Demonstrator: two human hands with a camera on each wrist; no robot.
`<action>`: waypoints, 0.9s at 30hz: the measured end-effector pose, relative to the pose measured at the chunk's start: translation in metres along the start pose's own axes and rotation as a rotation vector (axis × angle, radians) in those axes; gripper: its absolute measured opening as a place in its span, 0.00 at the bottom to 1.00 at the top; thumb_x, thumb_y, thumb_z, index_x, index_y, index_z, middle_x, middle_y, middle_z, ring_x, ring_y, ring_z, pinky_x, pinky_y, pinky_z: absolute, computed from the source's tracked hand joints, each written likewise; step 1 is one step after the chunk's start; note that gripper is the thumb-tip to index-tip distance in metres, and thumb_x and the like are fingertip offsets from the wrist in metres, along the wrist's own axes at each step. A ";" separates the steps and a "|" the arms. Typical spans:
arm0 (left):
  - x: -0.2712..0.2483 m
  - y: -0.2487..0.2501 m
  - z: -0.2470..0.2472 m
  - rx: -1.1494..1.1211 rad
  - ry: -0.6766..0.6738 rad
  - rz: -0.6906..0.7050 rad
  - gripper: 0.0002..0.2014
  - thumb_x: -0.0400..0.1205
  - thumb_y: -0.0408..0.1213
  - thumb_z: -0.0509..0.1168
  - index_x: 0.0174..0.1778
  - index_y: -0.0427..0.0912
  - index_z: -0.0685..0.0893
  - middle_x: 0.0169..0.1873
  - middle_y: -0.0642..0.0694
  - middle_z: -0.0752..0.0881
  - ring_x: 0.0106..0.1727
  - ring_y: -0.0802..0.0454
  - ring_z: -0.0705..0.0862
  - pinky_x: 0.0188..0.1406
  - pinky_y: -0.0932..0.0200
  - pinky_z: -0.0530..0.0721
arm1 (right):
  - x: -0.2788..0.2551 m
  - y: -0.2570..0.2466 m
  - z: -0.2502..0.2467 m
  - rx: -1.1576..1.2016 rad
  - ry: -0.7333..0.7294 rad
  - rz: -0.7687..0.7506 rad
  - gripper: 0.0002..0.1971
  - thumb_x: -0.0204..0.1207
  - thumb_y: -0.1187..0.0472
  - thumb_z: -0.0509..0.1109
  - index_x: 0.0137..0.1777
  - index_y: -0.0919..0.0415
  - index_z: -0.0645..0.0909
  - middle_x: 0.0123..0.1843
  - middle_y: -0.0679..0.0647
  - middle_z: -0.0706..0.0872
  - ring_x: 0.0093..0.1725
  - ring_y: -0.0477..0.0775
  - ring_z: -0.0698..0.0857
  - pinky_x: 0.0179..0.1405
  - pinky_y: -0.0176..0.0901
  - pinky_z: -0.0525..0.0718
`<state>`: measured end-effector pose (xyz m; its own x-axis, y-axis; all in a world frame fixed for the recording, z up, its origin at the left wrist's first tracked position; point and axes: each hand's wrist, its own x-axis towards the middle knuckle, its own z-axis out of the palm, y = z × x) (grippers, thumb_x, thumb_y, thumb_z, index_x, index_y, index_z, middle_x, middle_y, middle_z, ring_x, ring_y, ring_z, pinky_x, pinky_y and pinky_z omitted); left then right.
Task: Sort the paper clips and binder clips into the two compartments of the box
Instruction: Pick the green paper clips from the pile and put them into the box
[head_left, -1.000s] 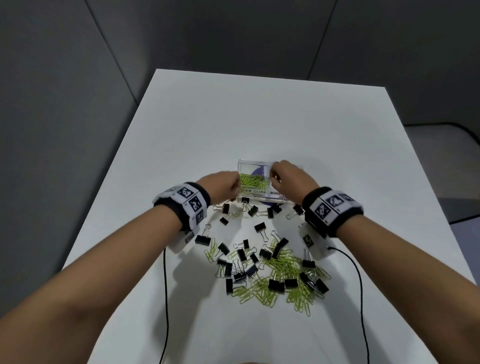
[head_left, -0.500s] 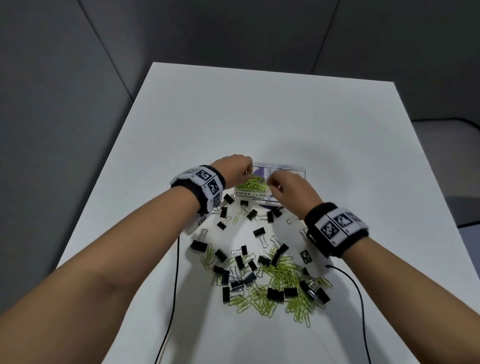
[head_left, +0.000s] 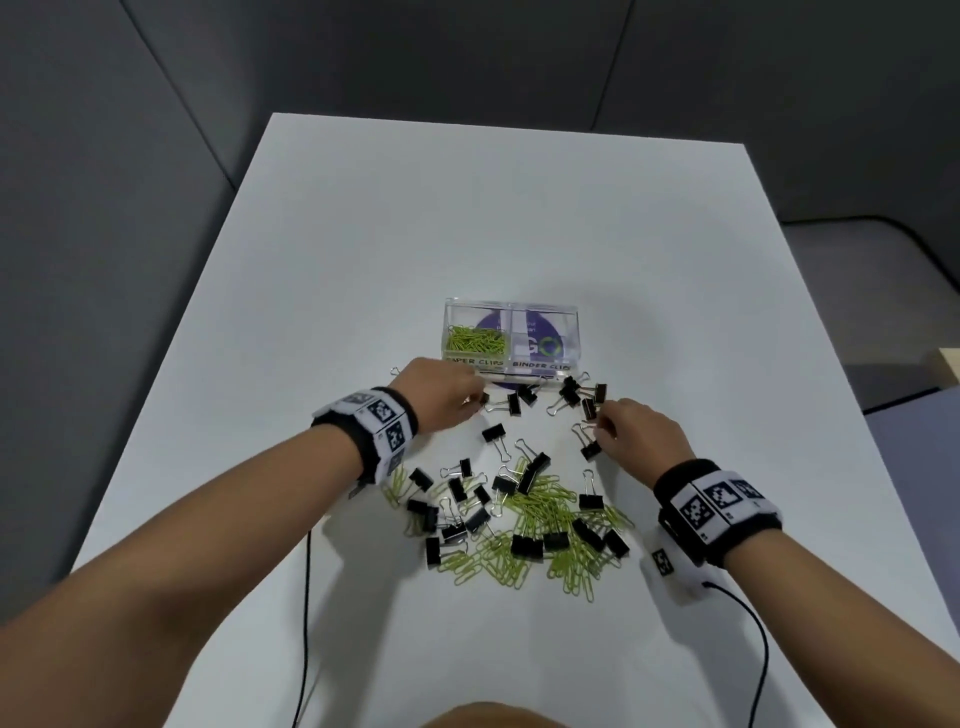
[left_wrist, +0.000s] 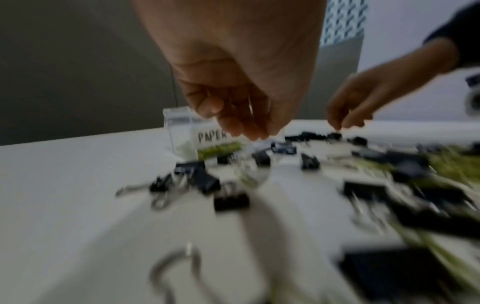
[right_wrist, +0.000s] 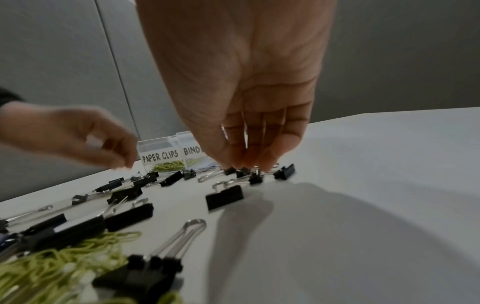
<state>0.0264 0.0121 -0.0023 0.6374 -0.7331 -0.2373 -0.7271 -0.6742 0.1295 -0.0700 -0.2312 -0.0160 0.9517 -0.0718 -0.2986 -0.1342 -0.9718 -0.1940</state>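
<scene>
On the white table (head_left: 363, 234) sits a clear two-compartment box (head_left: 511, 307), its left side labelled PAPER CLIPS and its right BINDER CLIPS. Green paper clips (head_left: 475, 339) lie in the left compartment; the right one shows no clips. Just in front of the box, the left hand (head_left: 441, 397) hovers low with fingers curled together near a black binder clip (head_left: 484, 399); that wrist view is blurred, so whether it holds anything I cannot tell. To the right, the right hand (head_left: 636, 434) reaches down, its fingertips (right_wrist: 242, 162) bunched and pinching the wire handle of a small binder clip (right_wrist: 255, 178) resting on the table. Nearer the person, a mixed heap of black binder clips (head_left: 527, 545) and green paper clips (head_left: 540, 512) spreads between the wrists.
</scene>
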 end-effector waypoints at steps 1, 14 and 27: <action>-0.005 -0.001 0.010 0.006 -0.014 -0.022 0.15 0.86 0.44 0.54 0.61 0.43 0.80 0.54 0.48 0.83 0.48 0.52 0.81 0.40 0.61 0.79 | -0.005 0.004 0.001 -0.003 -0.012 0.014 0.09 0.80 0.58 0.60 0.52 0.61 0.79 0.51 0.56 0.84 0.45 0.57 0.82 0.39 0.44 0.76; -0.033 0.014 0.038 0.191 -0.058 -0.181 0.15 0.81 0.25 0.60 0.64 0.34 0.77 0.60 0.40 0.79 0.56 0.43 0.81 0.48 0.54 0.82 | -0.047 0.006 0.024 -0.014 -0.020 0.044 0.11 0.81 0.60 0.59 0.53 0.67 0.79 0.57 0.62 0.79 0.55 0.62 0.79 0.48 0.50 0.82; -0.038 0.016 0.045 -0.096 -0.051 -0.308 0.16 0.81 0.24 0.56 0.64 0.37 0.76 0.58 0.38 0.80 0.58 0.39 0.80 0.55 0.50 0.79 | -0.063 -0.025 0.039 -0.016 -0.008 -0.048 0.10 0.82 0.59 0.60 0.59 0.61 0.77 0.58 0.56 0.81 0.56 0.57 0.80 0.49 0.48 0.83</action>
<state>-0.0214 0.0329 -0.0350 0.8081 -0.4896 -0.3275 -0.4733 -0.8707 0.1338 -0.1376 -0.1936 -0.0284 0.9548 -0.0231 -0.2964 -0.0836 -0.9776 -0.1930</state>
